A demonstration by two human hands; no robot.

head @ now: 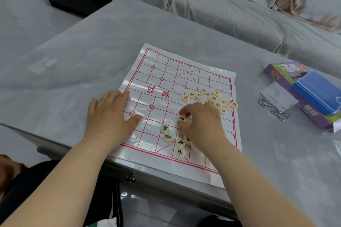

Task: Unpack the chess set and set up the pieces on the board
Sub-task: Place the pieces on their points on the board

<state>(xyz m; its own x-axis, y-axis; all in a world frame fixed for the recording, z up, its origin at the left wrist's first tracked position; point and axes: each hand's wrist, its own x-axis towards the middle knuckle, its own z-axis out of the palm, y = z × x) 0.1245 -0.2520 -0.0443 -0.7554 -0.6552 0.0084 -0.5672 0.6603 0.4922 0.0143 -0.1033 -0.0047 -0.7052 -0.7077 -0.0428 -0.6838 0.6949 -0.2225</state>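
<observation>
Grey-clothed table (92, 51) carrying creased red-lined board (166, 72). Under right hand (203, 125), pinching one piece (182, 118) at centre, partly hidden black-lettered pieces (180, 153) at 6 o'clock. Blurred red-lettered pieces (214, 98) heaped at 3 o'clock. Spread flat on 9 o'clock edge: left hand (112, 114).

Paper board (166, 72) with a red grid lies flat on the grey-covered table (83, 57); the left hand (112, 114) rests palm-down with straight fingers on the board's left edge. The right hand (201, 123) pinches one black-lettered piece (182, 118) between thumb and forefinger just above the near half, with other black pieces (180, 152) loose beside it and a heap of red-lettered pieces (214, 98) by the right edge. Off the board to the right: a purple box (276, 72), a blue case (317, 96) lying on it, a white leaflet (276, 94) and metal ring puzzles (275, 110).
</observation>
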